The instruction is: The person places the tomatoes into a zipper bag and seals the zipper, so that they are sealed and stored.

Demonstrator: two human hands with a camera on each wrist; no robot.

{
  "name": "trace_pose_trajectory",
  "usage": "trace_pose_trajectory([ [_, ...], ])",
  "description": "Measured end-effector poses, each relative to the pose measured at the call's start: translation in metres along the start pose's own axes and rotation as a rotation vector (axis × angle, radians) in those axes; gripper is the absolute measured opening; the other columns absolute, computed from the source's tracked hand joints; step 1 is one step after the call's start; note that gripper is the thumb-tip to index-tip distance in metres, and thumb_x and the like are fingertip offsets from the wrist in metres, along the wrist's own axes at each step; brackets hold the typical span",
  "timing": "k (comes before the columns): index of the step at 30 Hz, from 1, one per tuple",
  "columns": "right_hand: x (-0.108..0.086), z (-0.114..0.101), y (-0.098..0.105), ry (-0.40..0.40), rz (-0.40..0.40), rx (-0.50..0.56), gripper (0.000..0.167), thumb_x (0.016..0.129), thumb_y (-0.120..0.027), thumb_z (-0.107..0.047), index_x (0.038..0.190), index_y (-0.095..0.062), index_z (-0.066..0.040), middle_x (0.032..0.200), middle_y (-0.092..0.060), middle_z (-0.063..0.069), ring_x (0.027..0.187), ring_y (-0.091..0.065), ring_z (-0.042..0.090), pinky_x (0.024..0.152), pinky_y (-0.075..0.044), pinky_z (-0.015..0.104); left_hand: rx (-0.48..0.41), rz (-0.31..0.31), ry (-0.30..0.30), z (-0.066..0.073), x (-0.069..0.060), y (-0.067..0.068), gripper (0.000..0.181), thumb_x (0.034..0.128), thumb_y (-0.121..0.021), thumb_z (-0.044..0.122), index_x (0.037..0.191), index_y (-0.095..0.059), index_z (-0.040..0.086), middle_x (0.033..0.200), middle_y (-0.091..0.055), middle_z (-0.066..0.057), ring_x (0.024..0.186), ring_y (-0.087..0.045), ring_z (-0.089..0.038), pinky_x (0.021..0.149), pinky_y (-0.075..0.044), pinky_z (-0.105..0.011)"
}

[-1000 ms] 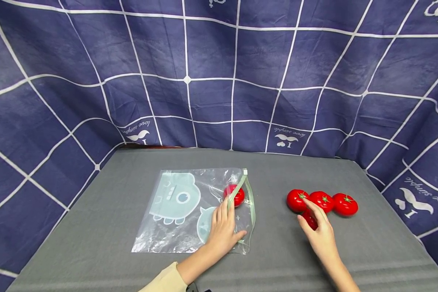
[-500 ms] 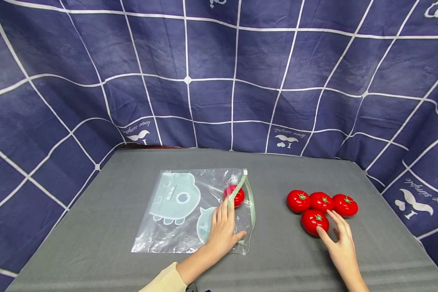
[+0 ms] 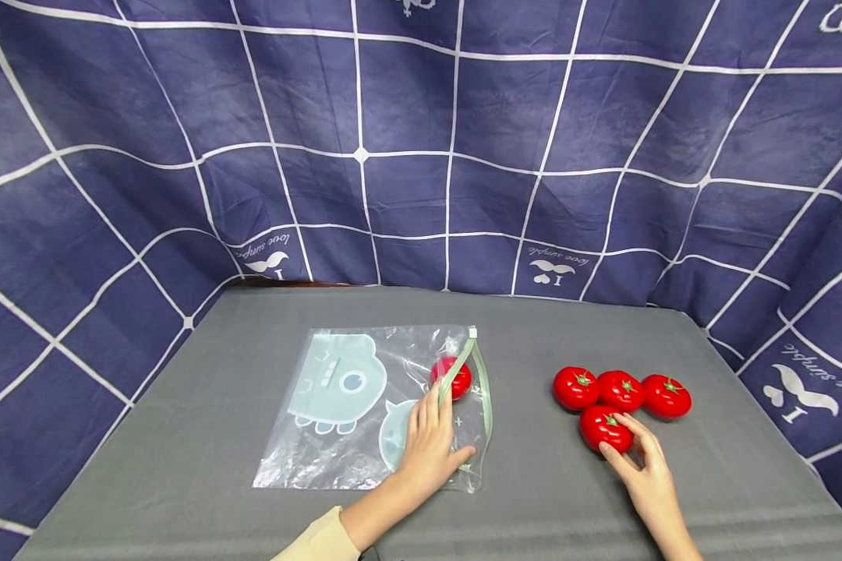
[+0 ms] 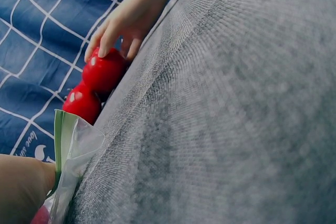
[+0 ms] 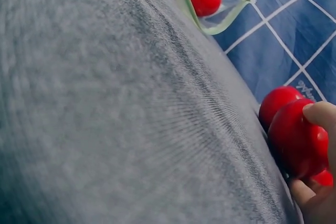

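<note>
My left hand [image 3: 428, 446] rests on a clear zip bag [image 3: 302, 460] printed with pale blue cartoon figures, its fingers extended near the green-edged mouth. One red tomato [image 3: 461, 382] lies inside the bag, just within that mouth. On the right, my right hand [image 3: 649, 475] holds the nearest tomato [image 3: 598, 427] between thumb and fingers. The right wrist view shows the thumb on one side of this tomato [image 5: 296, 137] and a finger low on the other. Behind it sit three more tomatoes in a row: left [image 3: 571, 389], middle [image 3: 616, 389] and right [image 3: 665, 399].
A grey cloth covers the table [image 3: 519, 483]. Behind and at both sides hangs a dark blue curtain [image 3: 407, 195] with white grid lines. The bag's white slider [image 3: 472, 332] sits at the far end of the green zip.
My right hand first drew back to the right from over the tomatoes, then closed in on the nearest one and took hold of it. The left hand and bag stay put.
</note>
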State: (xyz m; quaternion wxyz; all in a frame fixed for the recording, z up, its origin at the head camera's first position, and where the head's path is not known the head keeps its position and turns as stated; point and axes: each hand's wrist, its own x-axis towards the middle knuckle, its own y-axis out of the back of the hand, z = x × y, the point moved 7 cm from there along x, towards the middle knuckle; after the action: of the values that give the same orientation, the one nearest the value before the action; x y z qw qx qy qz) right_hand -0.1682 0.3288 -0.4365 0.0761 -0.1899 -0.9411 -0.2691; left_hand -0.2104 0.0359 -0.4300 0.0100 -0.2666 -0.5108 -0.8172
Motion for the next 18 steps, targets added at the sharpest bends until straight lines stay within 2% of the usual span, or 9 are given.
trace_pose_trajectory([
  [4,0.0001,-0.0004,-0.0025,0.012,-0.017,0.006,0.043,0.084,-0.062,-0.010,0.125,-0.049,-0.004,0.129,-0.037,-0.011,0.106,-0.033,-0.018,0.077,-0.034,-0.004,0.010,0.009,-0.004,-0.0003,0.0001,-0.0008,0.098,0.0599,-0.079,0.039,0.135,-0.033,-0.002,0.136,-0.035,-0.019,0.120,-0.041,-0.033,0.101,-0.031,-0.045],
  [7,-0.0002,-0.0029,-0.0035,0.026,-0.014,0.009,0.043,0.083,-0.064,-0.009,0.123,-0.051,-0.003,0.129,-0.039,-0.010,0.107,-0.034,-0.019,0.077,-0.034,-0.004,0.010,0.004,-0.001,-0.0009,0.0005,-0.0016,0.098,0.0604,-0.079,0.039,0.135,-0.032,-0.002,0.137,-0.035,-0.020,0.120,-0.040,-0.034,0.101,-0.031,-0.045],
  [11,-0.0003,-0.0052,-0.0036,0.048,0.007,0.028,0.041,0.080,-0.066,-0.005,0.119,-0.054,-0.001,0.123,-0.043,-0.017,0.106,-0.038,-0.018,0.078,-0.036,-0.003,0.011,-0.004,0.003,-0.0013,0.0008,-0.0020,0.098,0.0608,-0.079,0.040,0.136,-0.031,-0.002,0.137,-0.034,-0.019,0.121,-0.040,-0.032,0.101,-0.031,-0.045],
  [18,-0.0011,-0.0066,-0.0018,0.042,0.016,0.019,0.040,0.079,-0.067,-0.006,0.117,-0.057,0.000,0.115,-0.044,-0.029,0.106,-0.040,-0.018,0.080,-0.035,-0.003,0.012,-0.003,0.001,-0.0012,0.0011,-0.0016,0.099,0.0605,-0.079,0.040,0.136,-0.031,-0.001,0.137,-0.034,-0.018,0.121,-0.040,-0.032,0.101,-0.031,-0.045],
])
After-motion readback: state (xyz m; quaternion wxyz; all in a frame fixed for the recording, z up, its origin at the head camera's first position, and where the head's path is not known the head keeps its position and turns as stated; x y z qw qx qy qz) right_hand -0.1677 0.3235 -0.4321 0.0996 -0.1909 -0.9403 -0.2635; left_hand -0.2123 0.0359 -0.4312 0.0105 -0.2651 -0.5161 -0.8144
